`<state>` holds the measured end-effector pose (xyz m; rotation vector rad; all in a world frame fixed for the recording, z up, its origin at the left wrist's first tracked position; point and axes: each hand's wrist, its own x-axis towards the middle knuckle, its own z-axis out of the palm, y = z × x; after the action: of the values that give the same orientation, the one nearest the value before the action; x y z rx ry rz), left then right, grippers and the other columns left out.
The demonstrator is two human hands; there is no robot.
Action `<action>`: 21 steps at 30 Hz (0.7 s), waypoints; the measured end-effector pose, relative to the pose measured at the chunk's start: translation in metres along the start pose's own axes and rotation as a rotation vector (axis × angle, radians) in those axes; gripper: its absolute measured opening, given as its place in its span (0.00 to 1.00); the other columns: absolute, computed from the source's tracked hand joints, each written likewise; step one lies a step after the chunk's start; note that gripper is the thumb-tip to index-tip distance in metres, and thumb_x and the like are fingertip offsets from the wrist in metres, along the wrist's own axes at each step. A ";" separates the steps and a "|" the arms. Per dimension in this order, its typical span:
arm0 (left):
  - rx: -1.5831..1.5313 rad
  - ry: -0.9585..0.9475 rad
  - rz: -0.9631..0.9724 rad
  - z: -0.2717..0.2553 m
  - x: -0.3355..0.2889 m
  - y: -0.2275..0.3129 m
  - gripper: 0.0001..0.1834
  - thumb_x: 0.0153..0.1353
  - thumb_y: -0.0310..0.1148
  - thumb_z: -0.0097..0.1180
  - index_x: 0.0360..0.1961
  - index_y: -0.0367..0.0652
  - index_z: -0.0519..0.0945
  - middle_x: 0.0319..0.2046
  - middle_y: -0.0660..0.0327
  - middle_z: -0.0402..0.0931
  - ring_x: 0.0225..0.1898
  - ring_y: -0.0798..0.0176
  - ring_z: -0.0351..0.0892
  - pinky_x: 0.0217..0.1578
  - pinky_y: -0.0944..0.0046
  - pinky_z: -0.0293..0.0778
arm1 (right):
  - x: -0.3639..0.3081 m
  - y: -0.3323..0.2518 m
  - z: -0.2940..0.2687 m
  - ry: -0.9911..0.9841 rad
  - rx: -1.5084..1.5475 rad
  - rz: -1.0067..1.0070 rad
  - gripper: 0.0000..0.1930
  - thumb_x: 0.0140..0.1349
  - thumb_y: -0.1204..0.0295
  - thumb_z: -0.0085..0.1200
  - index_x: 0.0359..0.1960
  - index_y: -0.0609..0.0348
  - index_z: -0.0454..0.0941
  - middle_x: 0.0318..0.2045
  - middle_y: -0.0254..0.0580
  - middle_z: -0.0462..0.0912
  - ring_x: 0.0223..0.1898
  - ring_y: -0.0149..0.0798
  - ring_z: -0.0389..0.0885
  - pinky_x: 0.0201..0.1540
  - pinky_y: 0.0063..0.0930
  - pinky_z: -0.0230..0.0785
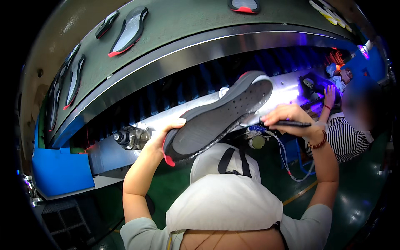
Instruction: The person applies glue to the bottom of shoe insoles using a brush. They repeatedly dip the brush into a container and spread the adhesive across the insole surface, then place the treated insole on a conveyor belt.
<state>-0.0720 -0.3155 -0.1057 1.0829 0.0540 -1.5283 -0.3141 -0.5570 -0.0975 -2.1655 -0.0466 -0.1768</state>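
Observation:
A dark grey shoe sole (218,116) with a red heel edge and small holes in its forefoot is held aslant in front of my chest. My left hand (159,136) grips it by the heel end, thumb on the upper face. In my right hand (287,116) is a brush (296,123) with a dark handle. Its pale, flat tip meets or nearly meets the sole's near side edge; exact contact cannot be made out. My right-hand fingers close around the handle. Behind the sole, a small round white thing (223,91) is partly covered.
More soles (129,31) lie on the green conveyor belt (183,29) beyond the metal rail. A clear bottle with a dark cap (132,137) stands on the bench left of my hand. Blue panel (62,171) at left. White tubes (287,162) hang right. A co-worker's hand (329,96) works there.

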 end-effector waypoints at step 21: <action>-0.291 -0.227 -0.054 0.012 0.050 -0.040 0.31 0.48 0.42 0.46 0.52 0.34 0.63 0.46 0.45 0.67 0.44 0.48 0.70 0.45 0.47 0.67 | 0.031 -0.006 0.074 0.263 0.534 0.251 0.06 0.46 0.81 0.54 0.29 0.66 0.77 0.31 0.46 0.79 0.28 0.29 0.76 0.32 0.18 0.68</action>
<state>-0.1038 -0.3486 -0.1519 0.6792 0.1457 -1.6247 -0.2756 -0.4934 -0.1290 -1.5849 0.2957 -0.2693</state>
